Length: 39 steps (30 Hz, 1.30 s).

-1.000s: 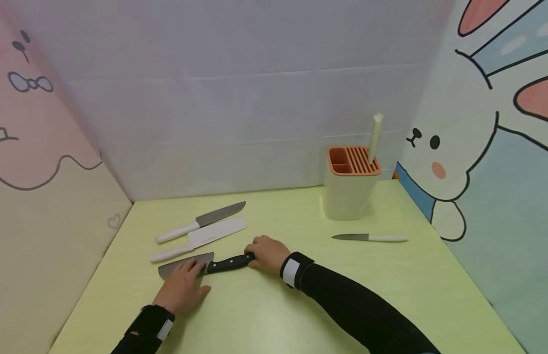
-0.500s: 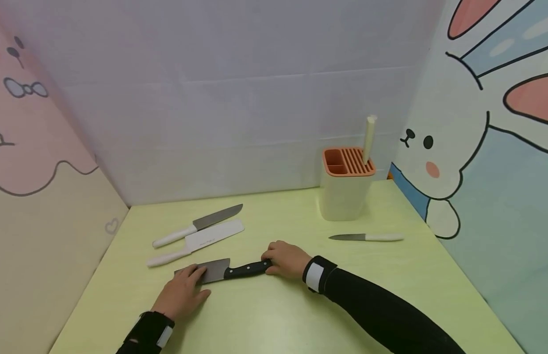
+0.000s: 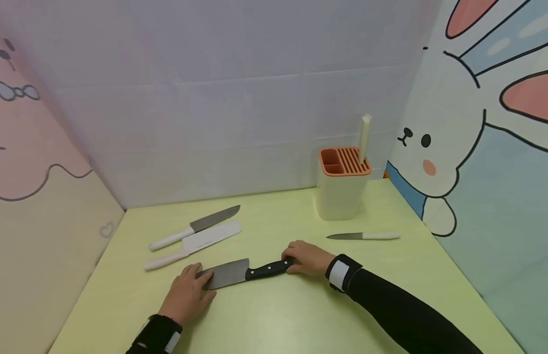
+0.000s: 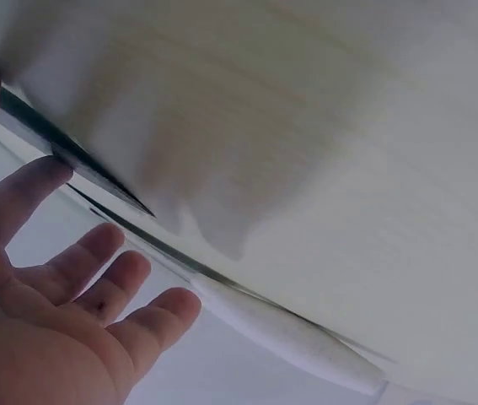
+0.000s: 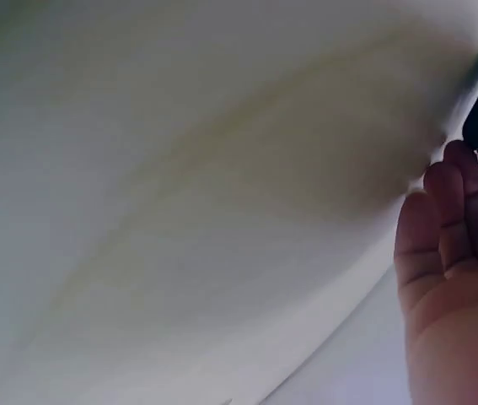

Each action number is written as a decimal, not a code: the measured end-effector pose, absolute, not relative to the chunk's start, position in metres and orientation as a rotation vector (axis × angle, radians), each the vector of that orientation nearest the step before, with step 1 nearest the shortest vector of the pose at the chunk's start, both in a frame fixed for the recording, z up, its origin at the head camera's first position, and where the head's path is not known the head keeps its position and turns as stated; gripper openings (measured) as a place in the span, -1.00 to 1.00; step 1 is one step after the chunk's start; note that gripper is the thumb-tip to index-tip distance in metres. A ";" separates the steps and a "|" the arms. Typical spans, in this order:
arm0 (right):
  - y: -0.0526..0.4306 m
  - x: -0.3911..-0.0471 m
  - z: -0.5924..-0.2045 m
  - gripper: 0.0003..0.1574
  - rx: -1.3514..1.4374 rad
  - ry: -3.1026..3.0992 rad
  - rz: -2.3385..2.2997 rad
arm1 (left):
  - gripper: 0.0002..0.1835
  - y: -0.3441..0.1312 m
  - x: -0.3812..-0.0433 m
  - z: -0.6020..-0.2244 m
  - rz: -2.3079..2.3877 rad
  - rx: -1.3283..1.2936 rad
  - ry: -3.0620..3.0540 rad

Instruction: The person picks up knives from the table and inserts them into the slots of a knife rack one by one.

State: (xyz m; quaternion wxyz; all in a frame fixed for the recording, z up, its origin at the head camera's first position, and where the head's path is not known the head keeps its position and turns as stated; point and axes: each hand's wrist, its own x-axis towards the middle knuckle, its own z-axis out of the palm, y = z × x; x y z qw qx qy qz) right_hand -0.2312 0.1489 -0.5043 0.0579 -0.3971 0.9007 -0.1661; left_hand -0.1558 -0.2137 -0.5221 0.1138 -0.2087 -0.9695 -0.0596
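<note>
Head view, left hand: fingers slightly spread, laid over the blade end of the black knife and touching it; thumb set apart, by the blade's near edge.
Head view, right hand: fingers pinching the butt of the black handle.
Head view, knife's place: over the table, stretched between the two hands, blade end partly hidden under the left fingers, handle end held in the right fingers.
Head view, cleaver: white, beyond the left fingers, its handle the part nearest them.
Head view, long knife: grey blade, white handle, just past the cleaver, farther from the left fingers.
Head view, small knife: to the right of the right fingers and a little beyond, blade pointing left, white handle away from them.
Head view, holder: upright, beyond the right fingers and to their right; a pale handle stands in its orange top.
Left wrist view, blade: dark, at the forefinger's tip; whether the thumb squeezes it, I cannot tell. The other fingers stand loose, a white handle beside the little finger.
Right wrist view, handle butt: black, held in the fingers; others bunched close below it.
</note>
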 end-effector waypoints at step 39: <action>0.103 -0.191 -0.456 -0.33 -0.302 1.821 -2.151 | -0.67 -0.180 -0.156 -0.513 -0.253 -0.540 -2.681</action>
